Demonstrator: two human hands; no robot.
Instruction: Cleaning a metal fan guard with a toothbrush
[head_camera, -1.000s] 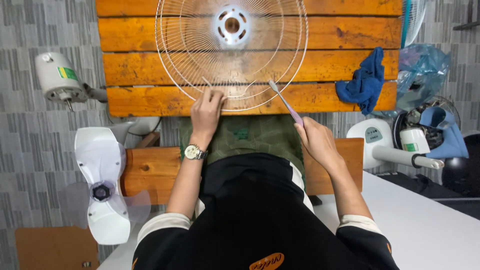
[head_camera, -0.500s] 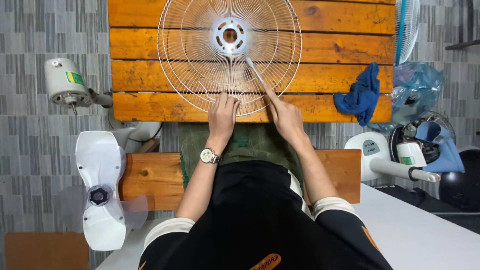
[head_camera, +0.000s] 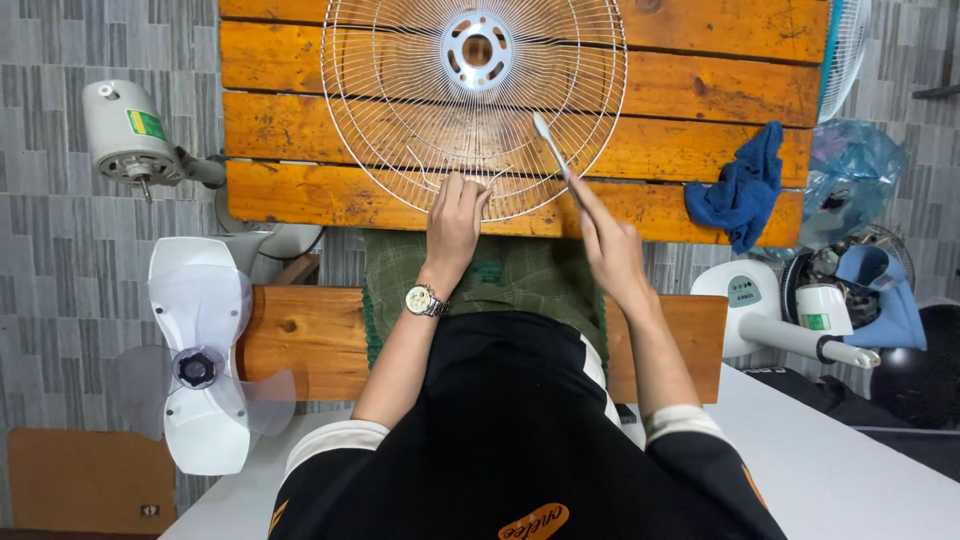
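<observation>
Head view, looking straight down. Wire fan guard (head_camera: 474, 105), round and white with a holed hub at its middle, lies flat on the slatted orange wooden desk (head_camera: 300, 190), reaching down to the desk's near edge. Left hand (head_camera: 455, 225) rests on the guard's near rim, fingers (head_camera: 462, 192) curled over the wires and pinching them; a wristwatch (head_camera: 424, 299) sits on that wrist. Right hand (head_camera: 608, 245) is just beside it to the right, at the near edge, fingers closed around the handle of a toothbrush (head_camera: 552, 146). The brush slants up and to the left, and its head lies over the guard's lower right wires; whether the bristles touch the wires cannot be told.

Blue cloth (head_camera: 740, 185), crumpled, lies at the right end of the desk, well apart from the guard. Off the desk's left end: a white fan motor (head_camera: 125, 135) with its shaft pointing down. Below that, a clear fan blade (head_camera: 200, 365) on the patterned floor. To the right of the desk: a white fan base (head_camera: 745, 300) with its stand, and a blue plastic bag (head_camera: 850, 170).
</observation>
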